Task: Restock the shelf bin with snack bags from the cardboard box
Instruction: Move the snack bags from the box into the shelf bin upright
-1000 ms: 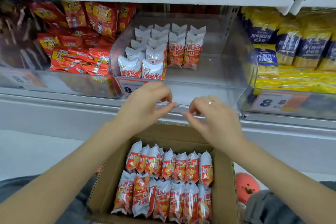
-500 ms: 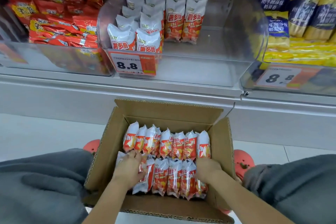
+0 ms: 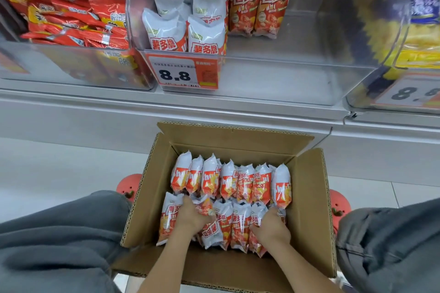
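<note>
An open cardboard box (image 3: pixel 307 200) sits on the floor between my knees, packed with two rows of white-and-orange snack bags (image 3: pixel 240 185). Both hands are down in the near row. My left hand (image 3: pixel 192 215) has its fingers curled round bags at the left of that row. My right hand (image 3: pixel 270 225) grips bags at the right end. Above, the clear shelf bin (image 3: pixel 285 83) holds the same snack bags (image 3: pixel 207 38) on its left side; its right half is bare.
A price tag reading 8.8 (image 3: pixel 183 74) hangs on the bin's front. A bin of red packets (image 3: pixel 71 21) stands to the left, a bin of yellow packets (image 3: pixel 419 38) to the right. My grey trouser legs (image 3: pixel 54 238) flank the box. Orange shoes (image 3: pixel 128 185) show beside it.
My hands dropped from the bin's front edge into the box and closed on bags in the near row. The view has tilted down and moved closer.
</note>
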A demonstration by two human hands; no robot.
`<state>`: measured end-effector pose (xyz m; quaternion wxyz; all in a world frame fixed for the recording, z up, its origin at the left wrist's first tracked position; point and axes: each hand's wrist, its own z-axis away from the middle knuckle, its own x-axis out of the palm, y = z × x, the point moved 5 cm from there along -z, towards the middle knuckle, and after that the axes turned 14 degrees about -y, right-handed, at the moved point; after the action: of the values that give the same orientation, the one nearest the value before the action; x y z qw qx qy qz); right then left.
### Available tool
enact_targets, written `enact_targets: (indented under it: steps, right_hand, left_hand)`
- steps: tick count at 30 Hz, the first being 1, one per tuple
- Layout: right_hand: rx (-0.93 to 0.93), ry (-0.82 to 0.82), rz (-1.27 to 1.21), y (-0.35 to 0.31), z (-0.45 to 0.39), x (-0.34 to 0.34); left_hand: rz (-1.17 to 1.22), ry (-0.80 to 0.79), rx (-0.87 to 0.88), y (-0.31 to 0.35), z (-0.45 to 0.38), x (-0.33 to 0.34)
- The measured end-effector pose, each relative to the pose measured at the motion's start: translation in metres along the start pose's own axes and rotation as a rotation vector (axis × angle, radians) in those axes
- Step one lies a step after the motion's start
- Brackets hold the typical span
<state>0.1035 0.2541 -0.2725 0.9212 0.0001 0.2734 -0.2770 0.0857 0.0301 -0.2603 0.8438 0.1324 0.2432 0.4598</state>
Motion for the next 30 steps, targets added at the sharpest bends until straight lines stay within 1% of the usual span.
enact_targets:
  steps: [2, 5, 6, 8, 11, 14, 16, 18, 19, 20, 22, 24, 26, 28, 29, 30]
  right_hand:
    - [-0.018, 0.032, 0.035, 0.002, -0.001, 0.000]
    - [-0.072, 0.075, 0.102, -0.001, 0.002, 0.001]
    - [-0.093, 0.075, 0.107, -0.003, 0.003, 0.003]
    - [-0.115, 0.068, 0.049, -0.005, 0.004, 0.007]
    - [-0.115, 0.044, -0.120, -0.003, 0.004, 0.005]
    - [-0.197, -0.038, -0.263, -0.004, 0.007, -0.003]
    - [-0.279, -0.098, -0.337, -0.014, 0.016, -0.017]
    - [-0.342, -0.153, -0.419, -0.028, 0.031, -0.038]
    - [-0.364, -0.184, -0.456, -0.034, 0.041, -0.051]
    - [-0.396, -0.220, -0.489, -0.042, 0.053, -0.067]
    - [-0.470, -0.360, -0.601, -0.058, 0.081, -0.100]
    - [-0.576, -0.522, -0.795, -0.073, 0.111, -0.133]
    - [-0.679, -0.632, -0.937, -0.085, 0.140, -0.165]
    - [-0.756, -0.709, -1.006, -0.095, 0.168, -0.191]
    - [-0.790, -0.718, -1.024, -0.099, 0.182, -0.202]
    - [-0.816, -0.689, -1.038, -0.101, 0.193, -0.213]
  left_hand:
    - [0.012, 0.021, 0.012, 0.002, -0.001, 0.003]
    - [-0.220, -0.010, 0.001, 0.009, 0.003, 0.009]
    - [-0.261, -0.016, 0.022, 0.012, 0.005, 0.011]
    - [-0.228, -0.024, 0.061, 0.015, 0.010, 0.014]
    - [-0.141, 0.011, 0.092, 0.021, 0.019, 0.010]
    - [0.050, 0.097, 0.117, 0.031, 0.034, -0.004]
    - [0.304, 0.104, 0.074, 0.037, 0.044, -0.014]
    - [0.640, 0.035, 0.012, 0.048, 0.060, -0.020]
    - [0.765, -0.006, -0.017, 0.058, 0.072, -0.023]
    - [0.859, -0.047, -0.040, 0.067, 0.083, -0.026]
    - [1.051, -0.147, -0.038, 0.086, 0.107, -0.034]
    - [1.204, -0.280, 0.050, 0.111, 0.132, -0.044]
    - [1.289, -0.363, 0.149, 0.134, 0.159, -0.057]
    - [1.347, -0.375, 0.241, 0.154, 0.180, -0.067]
    - [1.371, -0.355, 0.294, 0.164, 0.189, -0.072]
    - [1.385, -0.312, 0.355, 0.171, 0.194, -0.076]
